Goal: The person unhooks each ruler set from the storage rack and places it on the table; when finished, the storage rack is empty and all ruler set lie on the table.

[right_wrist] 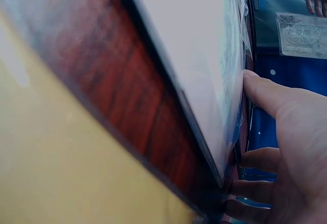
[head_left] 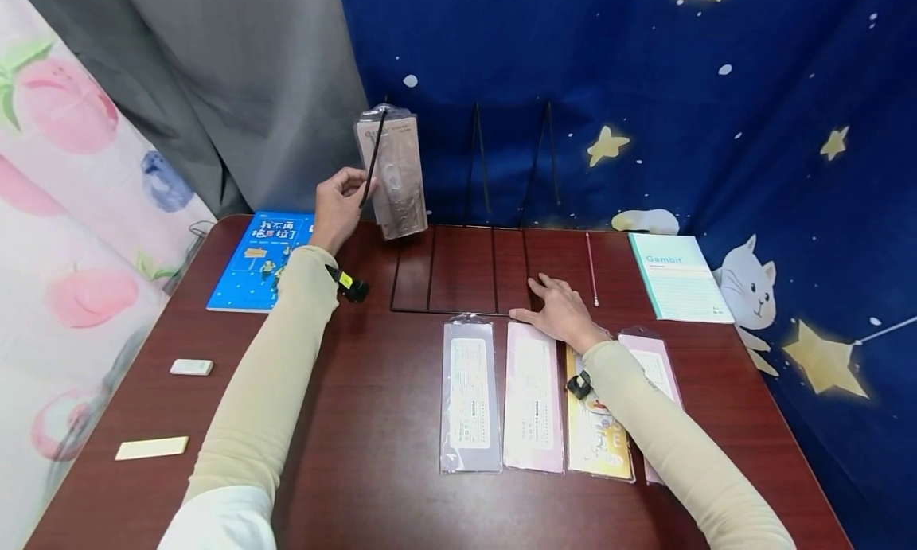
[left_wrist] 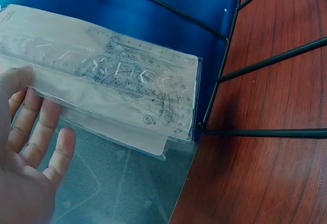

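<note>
Pinching the left edge of a long, clear plastic packet with a pale beige card and a transparent ruler inside (head_left: 403, 172), a person's left-hand grip (head_left: 340, 206) works above the back left of a glossy, reddish-brown wooden bench (head_left: 372, 454). In the left wrist view the thumb lies over the packet's edge, with the other fingers bent below it; how firmly they hold cannot be told. Another plastic-wrapped card shows partly behind.

The packet is just to the right of this grip, its long axis nearly upright and its foot leaning slightly right. A thin black metal prong (head_left: 375, 152), the leftmost on a black wire rack (head_left: 494, 271), slants across the packet's front from the top, its tip beside the fingers. Whether the prong passes through the packet's hanging hole cannot be made out. Two more black prongs (head_left: 483, 156) stand to the right.

The left-hand grip is clearly the nearer. The right-hand grip (head_left: 562, 311) is well apart, low at the rack's near right corner, fingers spread and apparently steadying the frame.

In front of the rack, four slim plastic packets lie side by side, long axes pointing away from the person: grey (head_left: 470, 395), pink (head_left: 533, 399), yellow (head_left: 600, 438), and another pink (head_left: 653, 365), the last two partly under the right sleeve (head_left: 666, 423).
</note>
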`<move>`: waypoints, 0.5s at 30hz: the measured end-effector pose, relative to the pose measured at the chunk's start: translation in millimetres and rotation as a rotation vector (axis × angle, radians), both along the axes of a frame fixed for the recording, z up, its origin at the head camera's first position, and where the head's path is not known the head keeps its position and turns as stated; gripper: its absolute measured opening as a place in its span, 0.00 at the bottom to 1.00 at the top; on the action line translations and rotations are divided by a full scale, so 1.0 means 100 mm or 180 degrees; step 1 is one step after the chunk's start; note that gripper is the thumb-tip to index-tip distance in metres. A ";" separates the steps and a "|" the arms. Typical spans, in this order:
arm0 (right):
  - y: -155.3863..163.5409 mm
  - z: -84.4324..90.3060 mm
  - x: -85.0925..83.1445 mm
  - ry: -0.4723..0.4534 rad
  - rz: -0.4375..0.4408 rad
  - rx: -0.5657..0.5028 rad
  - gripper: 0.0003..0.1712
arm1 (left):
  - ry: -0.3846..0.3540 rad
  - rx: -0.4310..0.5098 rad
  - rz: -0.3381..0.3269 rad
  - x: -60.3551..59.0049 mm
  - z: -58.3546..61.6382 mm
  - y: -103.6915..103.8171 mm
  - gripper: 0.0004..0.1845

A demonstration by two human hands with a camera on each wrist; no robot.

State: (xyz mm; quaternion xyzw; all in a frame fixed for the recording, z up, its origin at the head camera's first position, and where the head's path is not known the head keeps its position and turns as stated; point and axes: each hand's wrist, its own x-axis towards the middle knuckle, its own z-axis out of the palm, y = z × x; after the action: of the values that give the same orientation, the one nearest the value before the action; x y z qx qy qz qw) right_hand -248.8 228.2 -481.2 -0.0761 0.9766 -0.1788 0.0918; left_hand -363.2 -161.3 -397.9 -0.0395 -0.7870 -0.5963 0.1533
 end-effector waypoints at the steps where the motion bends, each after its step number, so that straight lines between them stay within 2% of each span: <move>1: 0.00 0.00 0.00 -0.0009 0.0002 -0.0002 0.54 | -0.0010 0.0029 -0.0003 0.01 0.00 -0.01 0.11; 11: 0.00 0.02 0.02 -0.0036 -0.0026 -0.0004 0.53 | -0.0219 0.0088 -0.0069 0.13 0.02 -0.05 0.12; 15: 0.00 0.02 0.02 -0.0024 -0.0019 -0.0006 0.53 | -0.0228 0.0170 -0.0136 0.17 0.01 -0.07 0.11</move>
State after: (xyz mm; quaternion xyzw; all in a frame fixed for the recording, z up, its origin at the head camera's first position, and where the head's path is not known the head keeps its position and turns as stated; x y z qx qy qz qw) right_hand -246.5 227.9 -479.5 -0.0726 0.9764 -0.1802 0.0949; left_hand -346.5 -168.2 -396.5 -0.0308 -0.7747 -0.6213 0.1134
